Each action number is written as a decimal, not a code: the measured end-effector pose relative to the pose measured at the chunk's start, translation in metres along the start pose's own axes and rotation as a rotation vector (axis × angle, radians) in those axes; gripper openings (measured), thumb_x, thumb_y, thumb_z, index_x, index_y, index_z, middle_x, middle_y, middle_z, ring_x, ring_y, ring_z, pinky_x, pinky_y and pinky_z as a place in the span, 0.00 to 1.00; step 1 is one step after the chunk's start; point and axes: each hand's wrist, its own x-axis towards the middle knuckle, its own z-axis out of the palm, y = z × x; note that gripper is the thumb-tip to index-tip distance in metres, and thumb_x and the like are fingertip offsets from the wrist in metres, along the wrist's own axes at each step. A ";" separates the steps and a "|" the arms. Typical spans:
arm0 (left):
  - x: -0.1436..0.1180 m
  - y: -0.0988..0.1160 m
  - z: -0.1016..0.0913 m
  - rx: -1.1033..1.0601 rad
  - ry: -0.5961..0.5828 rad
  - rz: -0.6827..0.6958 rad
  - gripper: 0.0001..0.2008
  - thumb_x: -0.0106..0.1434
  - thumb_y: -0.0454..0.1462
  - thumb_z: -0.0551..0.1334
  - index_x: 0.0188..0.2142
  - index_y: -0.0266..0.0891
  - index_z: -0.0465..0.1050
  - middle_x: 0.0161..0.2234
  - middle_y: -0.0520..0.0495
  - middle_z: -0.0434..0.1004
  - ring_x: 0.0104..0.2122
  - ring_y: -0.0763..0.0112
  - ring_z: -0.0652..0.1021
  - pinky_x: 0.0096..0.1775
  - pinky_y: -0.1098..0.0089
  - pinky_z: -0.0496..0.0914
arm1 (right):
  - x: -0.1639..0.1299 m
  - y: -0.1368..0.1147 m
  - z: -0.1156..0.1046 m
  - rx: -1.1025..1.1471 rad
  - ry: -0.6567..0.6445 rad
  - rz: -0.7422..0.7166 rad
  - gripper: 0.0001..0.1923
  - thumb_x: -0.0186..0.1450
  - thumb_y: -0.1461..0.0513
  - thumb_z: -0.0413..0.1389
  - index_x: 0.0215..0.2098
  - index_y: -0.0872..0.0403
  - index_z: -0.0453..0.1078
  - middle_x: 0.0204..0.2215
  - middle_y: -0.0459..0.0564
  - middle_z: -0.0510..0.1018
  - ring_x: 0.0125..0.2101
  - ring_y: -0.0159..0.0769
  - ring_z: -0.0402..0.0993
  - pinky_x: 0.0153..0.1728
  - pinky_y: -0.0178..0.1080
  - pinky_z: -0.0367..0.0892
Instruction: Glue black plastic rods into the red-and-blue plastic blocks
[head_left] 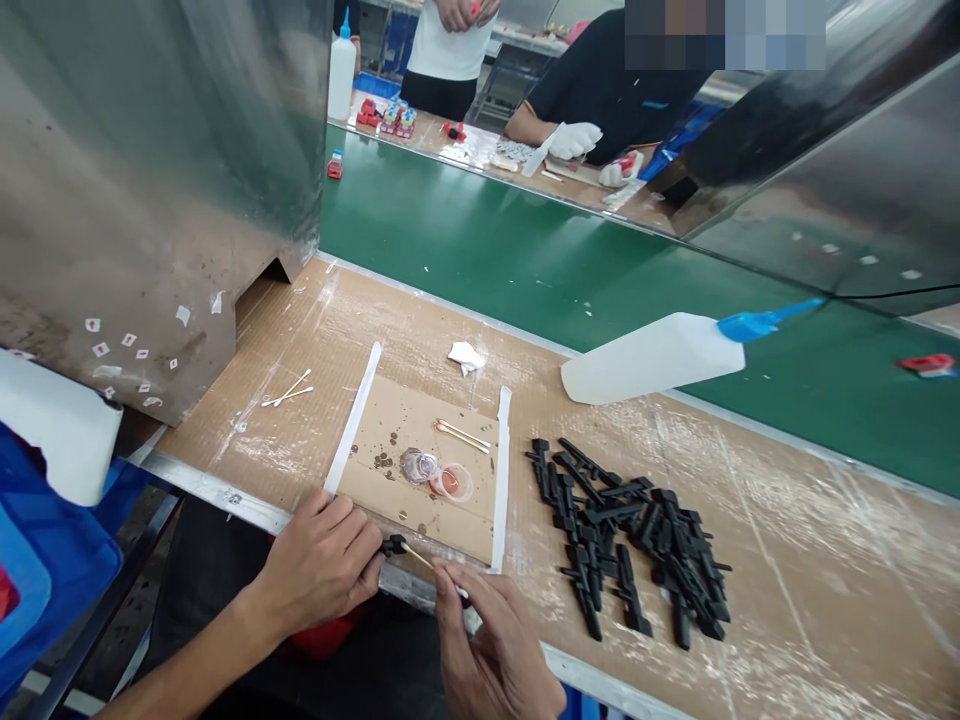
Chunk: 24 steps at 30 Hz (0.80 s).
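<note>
Here the left hand curls knuckles-up, fingers pinching a small black part at their tips; the right hand, palm inward, pinches a cotton swab whose tip touches that part.

One head-worn camera looks forward and down, close over the cardboard-covered bench, conveyor beyond.

my bare left hand comes in from the near left, forearm angled up and to the right, palm down, knuckles raised. its fingers are curled and the thumb and forefinger pinch together at the right-hand end. my bare right hand rises from the near edge, fingers bunched, fingertips pointing far-left, close to the left hand's pinch.
</note>
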 end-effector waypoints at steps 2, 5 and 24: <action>-0.001 0.000 0.000 -0.001 0.002 0.001 0.07 0.65 0.34 0.58 0.29 0.40 0.68 0.25 0.51 0.70 0.30 0.63 0.69 0.35 0.60 0.59 | -0.001 0.000 0.000 0.007 0.000 -0.002 0.21 0.56 0.79 0.65 0.44 0.54 0.79 0.30 0.46 0.83 0.28 0.36 0.79 0.25 0.37 0.74; -0.002 0.000 0.001 -0.004 0.011 -0.001 0.07 0.65 0.34 0.58 0.29 0.40 0.68 0.26 0.51 0.70 0.30 0.63 0.68 0.35 0.60 0.58 | -0.002 0.000 0.000 0.018 0.004 -0.004 0.21 0.56 0.79 0.65 0.43 0.54 0.79 0.30 0.45 0.82 0.28 0.36 0.79 0.25 0.37 0.73; -0.002 0.000 0.001 -0.016 0.019 -0.009 0.06 0.64 0.33 0.58 0.29 0.40 0.68 0.26 0.51 0.70 0.30 0.63 0.69 0.34 0.60 0.59 | 0.003 -0.006 -0.002 -0.026 -0.018 0.031 0.17 0.58 0.76 0.64 0.40 0.52 0.78 0.27 0.44 0.82 0.26 0.36 0.78 0.23 0.37 0.73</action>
